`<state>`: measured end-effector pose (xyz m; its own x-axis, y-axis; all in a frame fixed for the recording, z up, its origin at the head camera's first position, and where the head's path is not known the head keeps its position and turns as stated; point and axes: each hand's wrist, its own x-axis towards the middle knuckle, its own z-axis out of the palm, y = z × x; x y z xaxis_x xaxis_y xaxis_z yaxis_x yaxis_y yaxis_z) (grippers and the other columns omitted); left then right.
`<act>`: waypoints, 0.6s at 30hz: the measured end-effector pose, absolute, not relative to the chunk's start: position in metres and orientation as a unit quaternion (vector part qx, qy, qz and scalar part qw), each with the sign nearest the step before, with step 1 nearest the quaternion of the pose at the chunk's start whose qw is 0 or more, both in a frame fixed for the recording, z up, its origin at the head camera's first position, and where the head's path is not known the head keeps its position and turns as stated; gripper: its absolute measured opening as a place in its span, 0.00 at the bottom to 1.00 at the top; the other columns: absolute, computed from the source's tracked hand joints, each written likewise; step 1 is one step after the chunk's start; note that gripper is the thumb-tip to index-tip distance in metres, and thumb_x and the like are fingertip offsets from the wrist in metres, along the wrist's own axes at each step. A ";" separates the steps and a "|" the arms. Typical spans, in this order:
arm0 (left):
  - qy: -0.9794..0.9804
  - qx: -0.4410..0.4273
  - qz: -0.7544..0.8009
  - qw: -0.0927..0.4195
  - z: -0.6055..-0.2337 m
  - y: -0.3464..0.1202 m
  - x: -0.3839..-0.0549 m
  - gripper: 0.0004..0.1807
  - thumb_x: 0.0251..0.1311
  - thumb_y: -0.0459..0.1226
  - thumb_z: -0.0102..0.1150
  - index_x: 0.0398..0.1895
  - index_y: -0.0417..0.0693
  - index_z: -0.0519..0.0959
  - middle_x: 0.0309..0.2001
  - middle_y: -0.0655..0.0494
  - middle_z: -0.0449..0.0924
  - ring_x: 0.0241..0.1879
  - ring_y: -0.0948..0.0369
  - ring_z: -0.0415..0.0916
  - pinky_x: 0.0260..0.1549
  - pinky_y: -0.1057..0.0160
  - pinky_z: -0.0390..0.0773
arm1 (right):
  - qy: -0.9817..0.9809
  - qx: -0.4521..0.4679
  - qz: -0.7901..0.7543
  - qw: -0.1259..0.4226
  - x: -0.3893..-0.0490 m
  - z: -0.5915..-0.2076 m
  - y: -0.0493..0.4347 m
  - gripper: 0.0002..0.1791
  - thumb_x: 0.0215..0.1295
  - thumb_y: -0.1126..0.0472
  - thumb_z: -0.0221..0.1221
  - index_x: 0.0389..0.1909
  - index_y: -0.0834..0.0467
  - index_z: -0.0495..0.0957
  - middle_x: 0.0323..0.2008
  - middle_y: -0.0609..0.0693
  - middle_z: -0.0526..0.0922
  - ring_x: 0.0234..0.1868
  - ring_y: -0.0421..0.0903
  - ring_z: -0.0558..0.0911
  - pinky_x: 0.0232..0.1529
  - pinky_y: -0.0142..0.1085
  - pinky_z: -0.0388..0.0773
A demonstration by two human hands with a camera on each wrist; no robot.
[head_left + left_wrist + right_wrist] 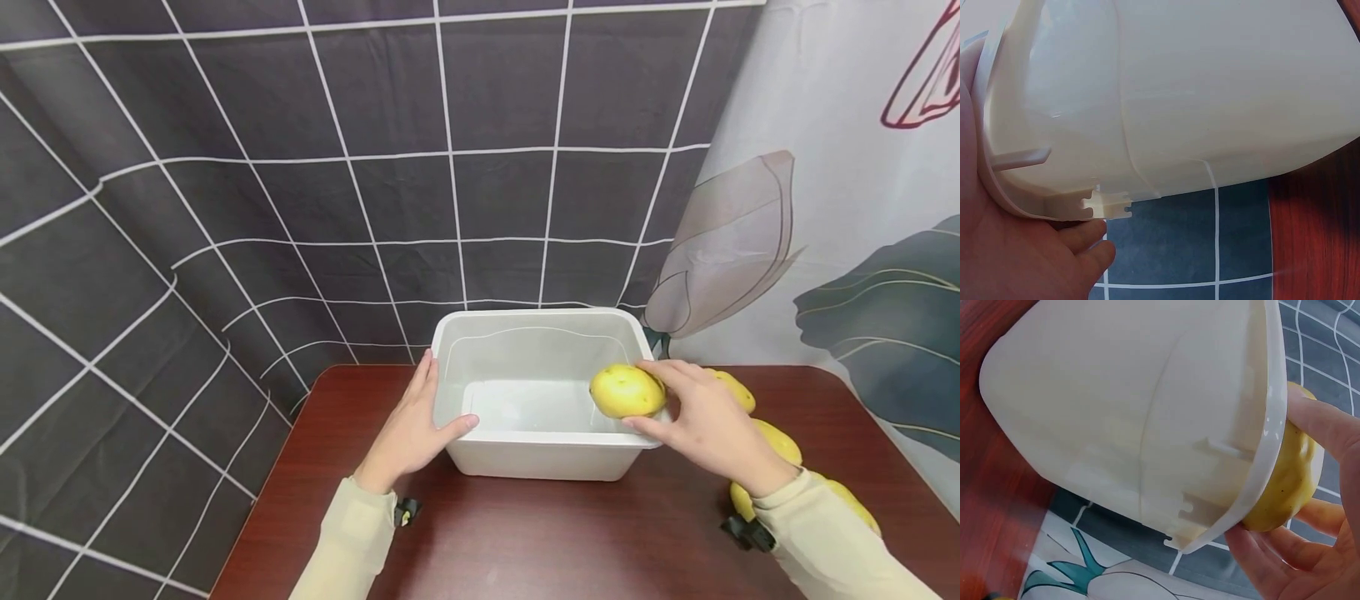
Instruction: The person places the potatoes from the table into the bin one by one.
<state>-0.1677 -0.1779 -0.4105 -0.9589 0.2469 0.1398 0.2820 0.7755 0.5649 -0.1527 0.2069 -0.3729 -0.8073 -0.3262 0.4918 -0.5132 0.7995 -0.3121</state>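
A white plastic bin [536,457] stands on the reddish-brown table. My right hand [708,417] holds a yellow potato [624,392] over the bin's right end, thumb on the near side and fingers behind it. In the right wrist view, the same potato [1285,481] bulges past the bin's rim [1270,425], with the fingertips close to that rim. At the bin's left front corner is my left hand [408,433], its fingers extended along the left side and its thumb over the front rim. The left wrist view shows the palm [1010,256] against the rim.
Several more yellow potatoes [780,442] lie on the table [540,542] at the right, partly hidden by my right hand and sleeve. A dark cloth with a white grid [390,200] hangs behind and to the left. A patterned white curtain [780,350] hangs behind right.
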 end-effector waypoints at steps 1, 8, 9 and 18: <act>-0.942 -0.140 -0.304 0.029 -0.411 -0.178 -0.168 0.61 0.60 0.68 0.57 0.79 0.36 0.44 0.82 0.54 0.33 0.79 0.54 0.40 0.73 0.50 0.52 | -0.925 0.226 0.221 0.210 -0.153 -0.373 0.206 0.41 0.42 0.48 0.80 0.58 0.61 0.79 0.31 0.44 0.75 0.30 0.42 0.69 0.30 0.35 0.67; -0.941 -0.143 -0.305 0.030 -0.410 -0.178 -0.168 0.60 0.60 0.67 0.57 0.79 0.36 0.44 0.82 0.54 0.33 0.79 0.54 0.40 0.73 0.50 0.52 | -0.929 0.221 0.220 0.201 -0.153 -0.376 0.204 0.43 0.44 0.43 0.79 0.59 0.61 0.79 0.40 0.51 0.81 0.34 0.45 0.71 0.35 0.40 0.69; -0.941 -0.143 -0.306 0.031 -0.410 -0.178 -0.168 0.60 0.60 0.67 0.57 0.79 0.35 0.44 0.82 0.53 0.33 0.79 0.54 0.40 0.73 0.49 0.52 | -0.929 0.220 0.220 0.199 -0.153 -0.376 0.204 0.43 0.45 0.43 0.79 0.59 0.61 0.79 0.43 0.53 0.83 0.36 0.46 0.73 0.37 0.42 0.69; -0.940 -0.140 -0.309 0.029 -0.409 -0.177 -0.166 0.60 0.60 0.66 0.58 0.79 0.36 0.44 0.82 0.53 0.34 0.79 0.54 0.40 0.73 0.49 0.52 | -0.928 0.227 0.223 0.195 -0.154 -0.380 0.203 0.42 0.46 0.42 0.78 0.59 0.61 0.79 0.49 0.58 0.84 0.46 0.55 0.78 0.45 0.52 0.73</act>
